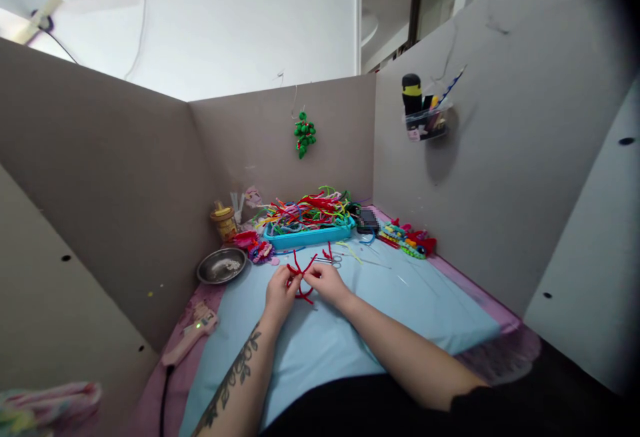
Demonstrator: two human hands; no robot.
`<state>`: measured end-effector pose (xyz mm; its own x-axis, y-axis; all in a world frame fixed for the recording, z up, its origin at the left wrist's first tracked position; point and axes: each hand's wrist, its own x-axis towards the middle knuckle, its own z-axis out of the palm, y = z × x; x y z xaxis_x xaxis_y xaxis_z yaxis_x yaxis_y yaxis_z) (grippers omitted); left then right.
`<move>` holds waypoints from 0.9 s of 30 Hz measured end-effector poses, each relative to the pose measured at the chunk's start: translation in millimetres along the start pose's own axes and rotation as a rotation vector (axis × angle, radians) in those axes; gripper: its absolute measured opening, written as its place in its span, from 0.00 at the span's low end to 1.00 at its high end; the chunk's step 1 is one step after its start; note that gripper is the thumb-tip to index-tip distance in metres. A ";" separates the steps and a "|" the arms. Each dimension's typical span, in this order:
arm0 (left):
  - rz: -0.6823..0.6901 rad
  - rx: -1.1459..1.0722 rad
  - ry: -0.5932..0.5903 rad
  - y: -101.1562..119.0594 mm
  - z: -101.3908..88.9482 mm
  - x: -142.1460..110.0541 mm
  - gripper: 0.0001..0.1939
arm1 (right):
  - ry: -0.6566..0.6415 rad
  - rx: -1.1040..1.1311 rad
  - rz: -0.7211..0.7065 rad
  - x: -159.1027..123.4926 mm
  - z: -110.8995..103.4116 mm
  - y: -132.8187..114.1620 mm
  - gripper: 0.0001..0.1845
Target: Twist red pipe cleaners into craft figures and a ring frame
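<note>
Both hands meet over the light blue cloth (340, 350) in the middle of the table. Between them is a bundle of red pipe cleaners (306, 295), crossed at the centre with loose ends poking up and down. My left hand (281, 288) pinches the bundle from the left, its fingers closed around the stems. Close against it, my right hand (326, 282) pinches the same piece near the crossing. Just beyond the right hand lie scissors (334, 261) and another short red pipe cleaner (327, 251).
A blue tray (310, 237) heaped with coloured pipe cleaners stands at the back. Left are a metal bowl (221, 267), a jar (223, 221) and a glue gun (193, 338) with a lit green light. Finished colourful pieces (413, 240) lie right. Grey panels (280, 137) enclose the table.
</note>
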<state>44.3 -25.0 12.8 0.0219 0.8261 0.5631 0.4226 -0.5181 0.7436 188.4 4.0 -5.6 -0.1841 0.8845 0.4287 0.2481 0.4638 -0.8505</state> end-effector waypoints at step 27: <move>-0.507 -0.567 -0.035 -6.8 5.1 -0.9 0.17 | -0.098 0.448 0.024 1.4 2.7 -3.2 0.11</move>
<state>46.1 -21.1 5.4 -0.0182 0.9950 0.0986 -0.1410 -0.1002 0.9849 184.7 3.7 -3.1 -0.2775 0.8759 0.3947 -0.1787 0.3566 -0.9170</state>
